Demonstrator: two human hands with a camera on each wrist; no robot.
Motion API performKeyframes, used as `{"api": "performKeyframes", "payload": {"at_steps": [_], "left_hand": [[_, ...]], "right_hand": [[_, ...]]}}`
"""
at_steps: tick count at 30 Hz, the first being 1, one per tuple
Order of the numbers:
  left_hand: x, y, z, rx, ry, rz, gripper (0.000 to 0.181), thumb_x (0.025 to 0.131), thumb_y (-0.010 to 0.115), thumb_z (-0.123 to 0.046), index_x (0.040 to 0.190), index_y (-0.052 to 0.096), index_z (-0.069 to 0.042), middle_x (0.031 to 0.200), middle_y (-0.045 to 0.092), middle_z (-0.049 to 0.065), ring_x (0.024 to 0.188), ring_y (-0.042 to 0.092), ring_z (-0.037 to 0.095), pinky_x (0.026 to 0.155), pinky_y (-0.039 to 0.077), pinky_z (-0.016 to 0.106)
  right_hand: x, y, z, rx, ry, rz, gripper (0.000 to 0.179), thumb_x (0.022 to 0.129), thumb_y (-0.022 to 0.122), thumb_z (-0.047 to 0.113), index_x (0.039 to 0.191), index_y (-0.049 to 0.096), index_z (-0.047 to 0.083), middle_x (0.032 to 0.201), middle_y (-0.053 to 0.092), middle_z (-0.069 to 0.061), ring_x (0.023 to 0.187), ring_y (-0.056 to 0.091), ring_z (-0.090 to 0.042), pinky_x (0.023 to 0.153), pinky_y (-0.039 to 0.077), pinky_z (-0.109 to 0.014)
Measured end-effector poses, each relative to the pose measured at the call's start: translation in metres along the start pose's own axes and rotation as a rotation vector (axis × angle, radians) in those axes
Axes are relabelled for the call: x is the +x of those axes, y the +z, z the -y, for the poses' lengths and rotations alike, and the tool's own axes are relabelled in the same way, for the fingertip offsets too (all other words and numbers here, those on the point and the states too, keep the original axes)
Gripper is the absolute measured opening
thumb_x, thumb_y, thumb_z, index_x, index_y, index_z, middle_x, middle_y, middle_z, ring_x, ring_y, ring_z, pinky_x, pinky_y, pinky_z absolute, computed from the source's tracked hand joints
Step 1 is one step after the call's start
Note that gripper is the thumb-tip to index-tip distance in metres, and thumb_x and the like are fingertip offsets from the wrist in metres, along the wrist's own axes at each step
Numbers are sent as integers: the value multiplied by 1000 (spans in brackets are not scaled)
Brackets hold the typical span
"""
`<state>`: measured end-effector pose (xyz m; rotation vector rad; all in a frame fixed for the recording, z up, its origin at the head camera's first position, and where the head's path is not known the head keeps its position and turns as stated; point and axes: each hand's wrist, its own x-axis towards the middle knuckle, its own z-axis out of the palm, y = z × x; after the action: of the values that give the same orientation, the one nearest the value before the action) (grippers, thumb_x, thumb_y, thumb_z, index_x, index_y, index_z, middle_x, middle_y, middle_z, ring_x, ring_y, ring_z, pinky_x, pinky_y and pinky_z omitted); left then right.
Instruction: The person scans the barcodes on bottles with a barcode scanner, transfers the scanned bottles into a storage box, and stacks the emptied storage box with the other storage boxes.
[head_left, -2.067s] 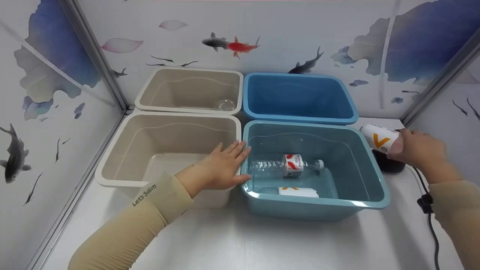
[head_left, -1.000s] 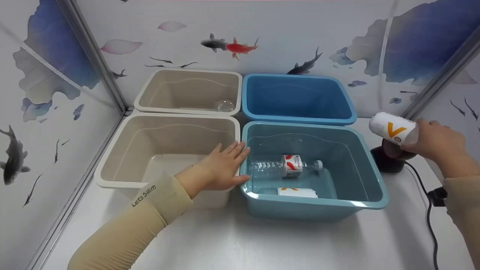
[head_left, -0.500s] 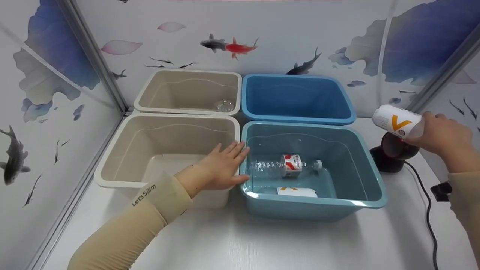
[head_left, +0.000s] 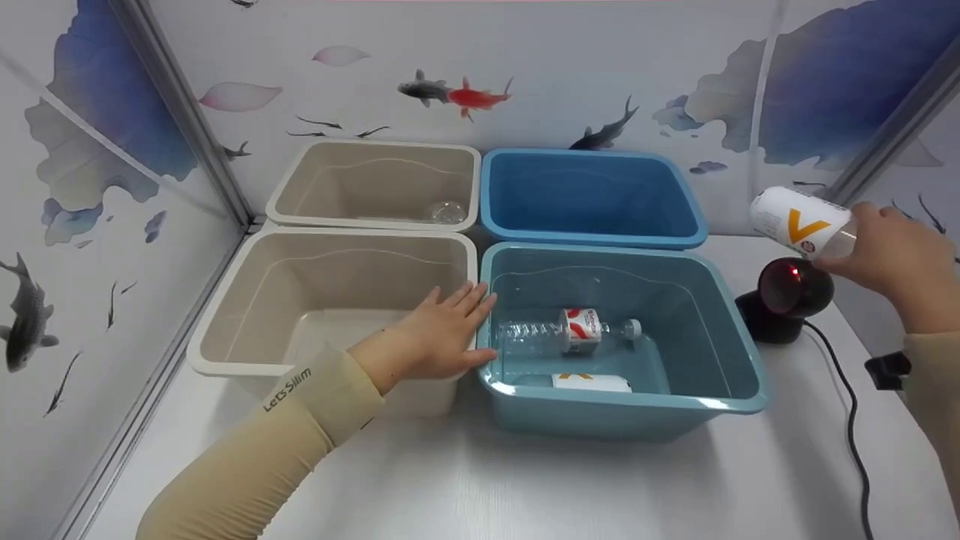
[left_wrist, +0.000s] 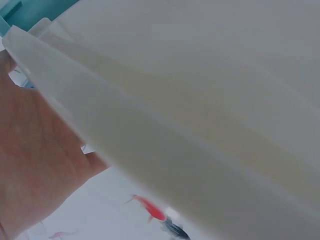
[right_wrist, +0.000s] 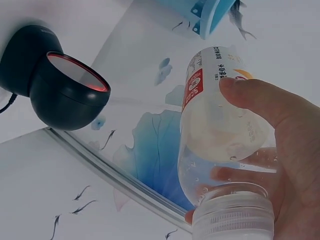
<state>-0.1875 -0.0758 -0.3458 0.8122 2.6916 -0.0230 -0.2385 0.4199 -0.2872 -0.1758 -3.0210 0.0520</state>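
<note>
My right hand (head_left: 904, 259) grips a clear plastic bottle (head_left: 802, 223) with a white label and an orange V, held tilted in the air. In the right wrist view the thumb lies along one side of the bottle (right_wrist: 220, 120) and its white cap (right_wrist: 233, 217) shows. Below and left of that hand stands a black barcode scanner (head_left: 796, 289) with a small red light, apart from the bottle. My left hand (head_left: 437, 334) lies with straight fingers across the rim of the front beige bin, its fingertips at the edge of the teal bin (head_left: 630, 424).
Inside the teal bin lie a red-and-white labelled bottle (head_left: 581, 330) and a white-labelled bottle (head_left: 592, 383). The back beige bin (head_left: 375, 180) holds something clear (head_left: 448, 213). A blue bin (head_left: 592, 196) stands behind the teal one. The scanner's cable (head_left: 855, 427) runs down the table's right side.
My right hand has raised the bottle up and to the right, from beside the teal bin's rim to above the scanner, which is now uncovered. The left hand stays put.
</note>
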Motion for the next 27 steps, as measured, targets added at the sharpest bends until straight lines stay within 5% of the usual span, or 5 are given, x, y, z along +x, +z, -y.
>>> {"api": "performKeyframes", "payload": {"at_steps": [18,27], "left_hand": [[-2,-2,-1,22,4,9,77,94,30,-60,152,5,-15,159,-2,4,147,-1,22,116,7,51],[-3,-2,-1,19,15,-11,78,94,32,-59,152,8,-12,159,1,6,147,2,24,116,9,52]], "right_hand": [[3,-9,9,-8,-20,-43,69,80,64,25,126,31,-15,114,35,-40,99,33,-54,80,38,-69],[7,-18,23,-13,-51,-56,72,80,64,28,129,31,-12,116,32,-40,102,30,-52,73,38,-68]]}}
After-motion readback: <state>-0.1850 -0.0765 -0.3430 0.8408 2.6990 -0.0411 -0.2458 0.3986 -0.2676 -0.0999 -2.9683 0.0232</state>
